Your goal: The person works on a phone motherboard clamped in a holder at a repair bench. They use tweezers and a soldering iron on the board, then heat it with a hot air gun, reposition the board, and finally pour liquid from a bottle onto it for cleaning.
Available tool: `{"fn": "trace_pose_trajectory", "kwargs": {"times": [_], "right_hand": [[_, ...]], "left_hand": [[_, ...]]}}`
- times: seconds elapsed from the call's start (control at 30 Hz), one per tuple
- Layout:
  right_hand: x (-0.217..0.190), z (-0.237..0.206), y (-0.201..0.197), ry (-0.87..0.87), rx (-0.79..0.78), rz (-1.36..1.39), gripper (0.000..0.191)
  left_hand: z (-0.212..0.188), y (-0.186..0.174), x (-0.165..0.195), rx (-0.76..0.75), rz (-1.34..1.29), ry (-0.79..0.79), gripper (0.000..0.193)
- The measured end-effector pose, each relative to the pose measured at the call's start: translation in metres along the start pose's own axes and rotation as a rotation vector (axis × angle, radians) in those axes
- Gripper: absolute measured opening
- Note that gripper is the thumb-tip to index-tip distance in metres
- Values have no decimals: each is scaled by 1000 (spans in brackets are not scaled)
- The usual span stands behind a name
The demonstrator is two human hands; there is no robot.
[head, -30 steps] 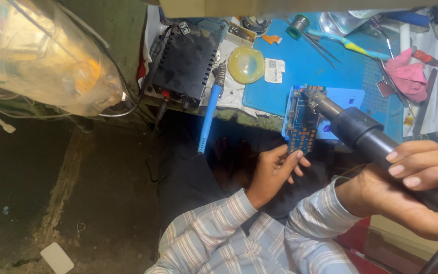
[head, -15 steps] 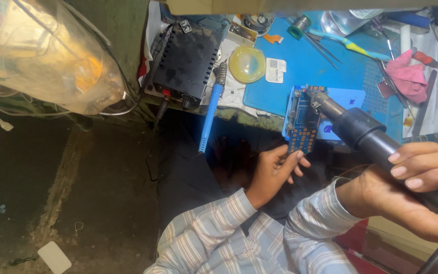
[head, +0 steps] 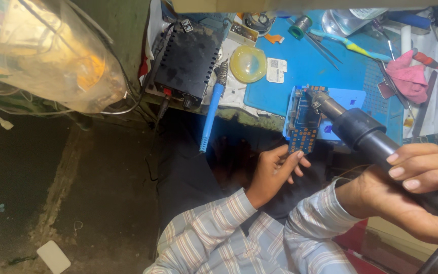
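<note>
Gripping the black handle of a hot-air gun point(head: 366, 137) in our right hand point(head: 411, 195), fingers wrapped tight round it, we aim its metal nozzle at the top of a small blue circuit board point(head: 304, 122). Our left hand point(head: 275, 170) pinches the board's lower edge between fingertips and thumb, holding it upright at the near edge of the blue work mat point(head: 300, 76), partly over the dark gap below the bench.

From the head view, set against the pictures a second and half a second back, almost nothing has shifted: the nozzle stays at the same spot on the board and both hands keep their holds. We judge that heat is being held steadily on one place rather than swept about.

Along the bench's near edge a blue-handled soldering iron point(head: 211, 119) hangs over, tip toward a black power-supply box point(head: 188, 61) at the bench's left end. Just right of the box lies a round yellow lid point(head: 248, 63) beside a small white label point(head: 276, 70). Farther back on the mat rest tweezers point(head: 325, 48) and a yellow-and-teal screwdriver point(head: 351, 46); a pink cloth point(head: 409, 78) sits near the mat's right edge. Off the bench to the left hangs a clear plastic bag point(head: 46, 56) of wires and parts.
</note>
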State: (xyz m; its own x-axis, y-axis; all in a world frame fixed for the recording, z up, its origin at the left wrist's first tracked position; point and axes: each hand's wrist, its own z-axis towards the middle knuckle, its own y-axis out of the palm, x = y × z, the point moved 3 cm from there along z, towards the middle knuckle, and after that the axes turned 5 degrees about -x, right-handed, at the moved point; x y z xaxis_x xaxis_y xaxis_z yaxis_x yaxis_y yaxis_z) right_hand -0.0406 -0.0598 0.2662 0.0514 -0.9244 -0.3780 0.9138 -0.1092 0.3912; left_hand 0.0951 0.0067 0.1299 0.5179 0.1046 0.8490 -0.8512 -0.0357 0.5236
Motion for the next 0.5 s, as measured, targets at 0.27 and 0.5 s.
{"fn": "trace_pose_trajectory", "kwargs": {"times": [0.27,0.5], "right_hand": [[1,-1,-3,20,41,62,48],[0,0,-1,5,7,7,49]], "left_hand": [[0,0,-1,-5,0,-6,24],[0,0,-2,-6,2,1,24]]}}
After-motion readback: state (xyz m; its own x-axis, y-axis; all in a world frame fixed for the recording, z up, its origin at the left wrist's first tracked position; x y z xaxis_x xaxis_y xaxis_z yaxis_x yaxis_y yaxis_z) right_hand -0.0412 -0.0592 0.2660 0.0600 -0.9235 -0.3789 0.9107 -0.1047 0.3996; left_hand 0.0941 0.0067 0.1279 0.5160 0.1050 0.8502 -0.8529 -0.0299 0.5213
